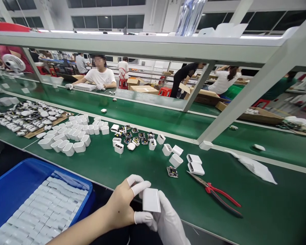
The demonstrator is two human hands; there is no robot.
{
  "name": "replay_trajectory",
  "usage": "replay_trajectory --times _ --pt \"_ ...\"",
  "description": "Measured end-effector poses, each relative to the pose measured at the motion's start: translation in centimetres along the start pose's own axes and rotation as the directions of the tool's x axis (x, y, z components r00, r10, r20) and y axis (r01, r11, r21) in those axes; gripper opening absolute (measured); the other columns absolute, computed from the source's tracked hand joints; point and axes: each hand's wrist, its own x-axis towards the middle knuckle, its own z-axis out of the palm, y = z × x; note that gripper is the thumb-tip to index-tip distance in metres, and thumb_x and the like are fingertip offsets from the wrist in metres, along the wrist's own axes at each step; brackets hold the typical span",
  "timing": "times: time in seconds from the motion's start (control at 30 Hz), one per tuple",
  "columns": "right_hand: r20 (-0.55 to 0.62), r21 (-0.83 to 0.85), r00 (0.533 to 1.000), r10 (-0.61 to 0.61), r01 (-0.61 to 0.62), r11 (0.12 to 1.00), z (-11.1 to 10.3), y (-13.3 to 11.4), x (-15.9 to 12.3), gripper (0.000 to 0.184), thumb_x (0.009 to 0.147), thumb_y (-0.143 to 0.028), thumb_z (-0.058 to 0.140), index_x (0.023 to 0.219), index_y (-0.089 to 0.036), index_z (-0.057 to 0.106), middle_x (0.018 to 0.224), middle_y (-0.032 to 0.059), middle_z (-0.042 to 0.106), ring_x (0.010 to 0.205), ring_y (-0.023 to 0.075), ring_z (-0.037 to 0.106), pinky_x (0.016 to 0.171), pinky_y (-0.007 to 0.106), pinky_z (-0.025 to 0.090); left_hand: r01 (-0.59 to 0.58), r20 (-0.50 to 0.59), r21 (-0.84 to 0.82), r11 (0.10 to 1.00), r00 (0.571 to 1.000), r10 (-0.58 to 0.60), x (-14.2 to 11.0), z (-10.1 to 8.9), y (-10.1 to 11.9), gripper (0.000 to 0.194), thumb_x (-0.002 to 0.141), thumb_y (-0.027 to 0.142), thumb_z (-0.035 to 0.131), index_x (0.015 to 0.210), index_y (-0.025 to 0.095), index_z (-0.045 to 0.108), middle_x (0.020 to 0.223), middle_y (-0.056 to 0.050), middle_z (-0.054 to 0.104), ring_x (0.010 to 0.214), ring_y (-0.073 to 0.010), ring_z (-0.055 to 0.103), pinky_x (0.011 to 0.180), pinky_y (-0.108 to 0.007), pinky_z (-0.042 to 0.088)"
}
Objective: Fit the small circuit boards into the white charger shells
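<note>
A white case [151,200] was held at the near edge of the counter [142,166], pinched by the capped fingers of the left hand [129,200] and clasped along its right side by the gloved right hand [170,217]. If the grip were loosened on so smooth a surface, it could be dropped over the edge. Beyond it, a circuit board [172,172] could be scratched if the nearby pliers [208,187] were knocked. Open shells [73,134] were clustered farther left, behind a blue bin [12,190].
</note>
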Motion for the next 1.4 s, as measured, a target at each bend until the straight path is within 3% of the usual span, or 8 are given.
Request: replay_trajectory --times 0.1,0.33,0.57,0.67,0.83,0.97,1.2,1.4 --pt "0.012 0.054 0.993 0.116 -0.116 0.992 -0.4 0.7 0.1 0.073 0.085 -0.075 0.040 0.092 -0.011 0.072 0.049 0.0025 0.053 0.040 0.0104 0.039 0.042 0.024 0.031 -0.017 -0.043 -0.047 0.999 0.999 0.015 -0.3 0.0 0.4 0.051 0.079 0.044 0.071 0.123 0.020 0.058 0.102 -0.010 0.065 0.082 -0.0190 0.063 0.071 -0.029 0.054" --pt "0.131 -0.191 0.956 -0.263 0.285 0.939 -0.4 -0.5 -1.4 0.062 0.082 -0.065 0.058 0.125 -0.020 0.054 0.113 0.0153 0.067 0.090 0.0259 0.066 0.075 0.038 0.052 0.179 0.006 -0.165 0.970 0.984 -0.181 -0.8 -0.8 1.5 0.045 0.070 0.029 0.077 0.112 0.021 0.064 0.092 -0.005 0.069 0.076 -0.0167 0.063 0.069 -0.025 0.052" --pt "0.149 -0.408 0.973 -0.176 0.223 0.886 -0.4 -1.6 -2.8 0.034 0.079 -0.037 0.066 0.107 -0.019 0.059 0.091 0.0099 0.070 0.076 0.0228 0.067 0.070 0.035 0.054 0.078 0.130 -0.041 0.996 0.989 -0.072 -1.7 -1.6 2.5 0.047 0.072 0.028 0.074 0.116 0.021 0.060 0.089 -0.005 0.067 0.074 -0.0170 0.061 0.068 -0.027 0.049" --pt "0.112 -0.415 0.978 -0.178 0.209 0.886 -0.9 -0.3 -2.3 0.029 0.077 -0.041 0.067 0.094 -0.019 0.059 0.076 0.0056 0.067 0.066 0.0199 0.063 0.062 0.031 0.051 0.040 0.152 -0.016 0.999 0.988 -0.037 -1.9 -1.5 2.4 0.044 0.076 0.030 0.071 0.117 0.020 0.057 0.101 -0.008 0.068 0.085 -0.0202 0.064 0.076 -0.030 0.051" --pt "0.092 -0.356 0.983 -0.157 0.179 0.917 -1.6 0.2 -1.0 0.043 0.082 -0.060 0.060 0.086 -0.017 0.058 0.071 0.0034 0.060 0.063 0.0161 0.056 0.060 0.029 0.046 0.212 0.176 -0.003 0.977 0.962 -0.208 -1.6 -0.5 1.7 0.034 0.079 0.039 0.066 0.106 0.018 0.061 0.087 -0.006 0.067 0.078 -0.0206 0.061 0.074 -0.032 0.051" --pt "0.213 -0.317 0.970 -0.118 0.183 0.931 -1.5 -1.5 -0.7 0.049 0.086 -0.065 0.051 0.072 -0.018 0.055 0.069 0.0021 0.057 0.062 0.0152 0.054 0.062 0.029 0.046 0.025 0.270 0.035 0.999 0.962 -0.033 -0.7 -0.4 2.2 0.060 0.069 0.044 0.076 0.121 0.021 0.057 0.103 -0.011 0.065 0.084 -0.0238 0.060 0.077 -0.036 0.053" --pt "0.232 -0.301 0.951 -0.206 0.271 0.914 -0.8 -0.7 -1.3 0.033 0.086 -0.054 0.059 0.087 -0.022 0.066 0.079 0.0036 0.063 0.072 0.0203 0.060 0.066 0.033 0.053 -0.308 0.196 -0.085 0.948 0.927 0.319 -1.7 0.3 0.4 0.056 0.086 0.033 0.064 0.137 0.022 0.043 0.112 -0.015 0.068 0.109 -0.0287 0.063 0.099 -0.041 0.049" --pt "0.120 -0.266 0.962 -0.247 0.271 0.925 -0.2 1.7 -1.1 0.023 0.089 -0.041 0.058 0.078 -0.023 0.068 0.063 -0.0023 0.058 0.055 0.0141 0.055 0.053 0.027 0.049 -0.041 0.193 -0.217 0.975 0.978 0.084 -4.8 2.2 -1.0 0.047 0.094 0.044 0.052 0.136 0.023 0.051 0.115 -0.015 0.069 0.103 -0.0261 0.068 0.091 -0.035 0.057"
